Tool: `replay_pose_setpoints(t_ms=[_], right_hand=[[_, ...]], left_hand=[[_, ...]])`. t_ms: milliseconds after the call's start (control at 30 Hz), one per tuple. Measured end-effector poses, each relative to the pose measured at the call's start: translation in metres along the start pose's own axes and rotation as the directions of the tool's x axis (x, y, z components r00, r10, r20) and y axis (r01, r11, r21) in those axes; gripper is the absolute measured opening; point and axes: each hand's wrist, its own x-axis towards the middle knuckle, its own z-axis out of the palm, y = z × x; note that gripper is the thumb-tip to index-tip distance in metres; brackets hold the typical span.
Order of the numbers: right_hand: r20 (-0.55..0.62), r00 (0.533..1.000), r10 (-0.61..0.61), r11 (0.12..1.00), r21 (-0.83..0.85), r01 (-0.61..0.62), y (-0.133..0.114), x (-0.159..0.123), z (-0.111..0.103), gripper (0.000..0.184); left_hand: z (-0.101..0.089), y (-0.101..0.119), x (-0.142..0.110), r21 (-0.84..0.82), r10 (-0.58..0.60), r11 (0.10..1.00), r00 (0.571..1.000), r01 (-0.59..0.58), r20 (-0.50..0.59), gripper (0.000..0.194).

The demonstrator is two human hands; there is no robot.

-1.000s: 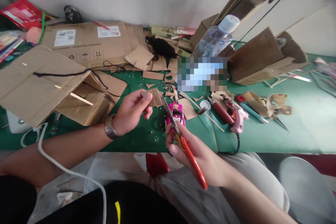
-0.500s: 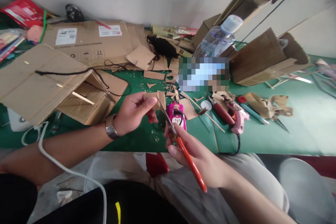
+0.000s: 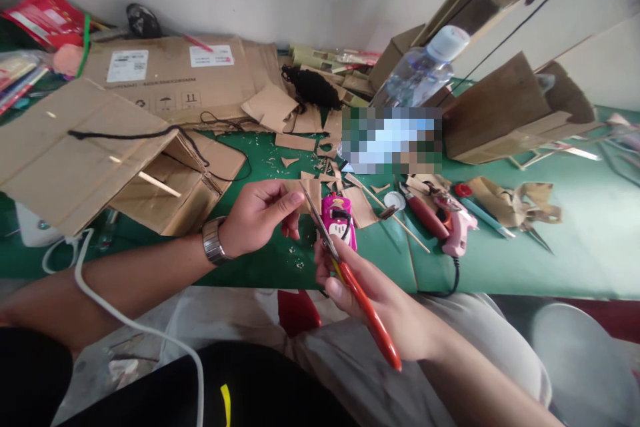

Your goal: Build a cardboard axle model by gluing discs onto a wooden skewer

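Observation:
My left hand [image 3: 257, 217], with a metal watch at the wrist, pinches a small piece of brown cardboard [image 3: 311, 191] between thumb and fingers above the green table's front edge. My right hand [image 3: 373, 290] grips orange-handled scissors [image 3: 370, 313]. Their metal blades point up and left and meet the cardboard piece's right edge. Just behind the blades a small pink toy-like object [image 3: 339, 219] lies on the table.
A pink glue gun [image 3: 453, 223] and red-handled pliers [image 3: 423, 210] lie to the right on the green table [image 3: 550, 247]. Cardboard boxes [image 3: 75, 153], scraps, wooden sticks, black yarn [image 3: 313, 87] and a water bottle [image 3: 423, 70] crowd the back. A white cable [image 3: 125, 323] crosses my left arm.
The cardboard piece has turned a little in my left hand and shifted slightly right, while the scissor blades stay against its edge. My view has shifted slightly.

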Motion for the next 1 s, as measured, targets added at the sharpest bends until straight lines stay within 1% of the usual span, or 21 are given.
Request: replay_pose_setpoints(t_ms=[133, 267, 467, 733, 900, 1000], right_hand=[[-0.006, 1.0, 0.004, 1.0, 0.027, -0.004, 0.0, -0.0002, 0.0008, 0.046], [-0.009, 1.0, 0.002, 0.999, 0.037, -0.002, 0.0011, 0.0006, 0.0023, 0.046], [-0.008, 1.0, -0.012, 0.998, 0.066, 0.012, 0.0019, 0.0037, 0.0022, 0.047], [-0.011, 1.0, -0.005, 0.989, 0.15, 0.007, 0.0039, 0.0065, 0.0061, 0.047], [-0.006, 1.0, -0.001, 0.994, 0.112, 0.002, 0.0045, 0.0046, 0.0052, 0.046], [-0.012, 1.0, 0.014, 0.995, 0.099, -0.013, 0.0058, 0.0031, 0.0043, 0.049]], left_hand=[[0.0006, -0.0012, 0.0, -0.039, 0.015, 0.999, 0.999, -0.016, -0.029, 0.053], [0.0008, -0.0043, 0.0002, -0.07, 0.004, 0.998, 0.999, -0.008, -0.048, 0.051], [0.0016, -0.0048, -0.0008, -0.041, 0.016, 0.999, 1.0, -0.017, -0.021, 0.05], [-0.0002, -0.0056, 0.0008, 0.006, 0.014, 1.0, 1.0, -0.014, 0.019, 0.053], [0.0007, -0.0035, -0.0005, 0.008, 0.051, 0.999, 0.999, -0.051, 0.01, 0.054], [0.0018, -0.002, -0.002, 0.017, 0.071, 0.997, 0.997, -0.071, -0.002, 0.054]])
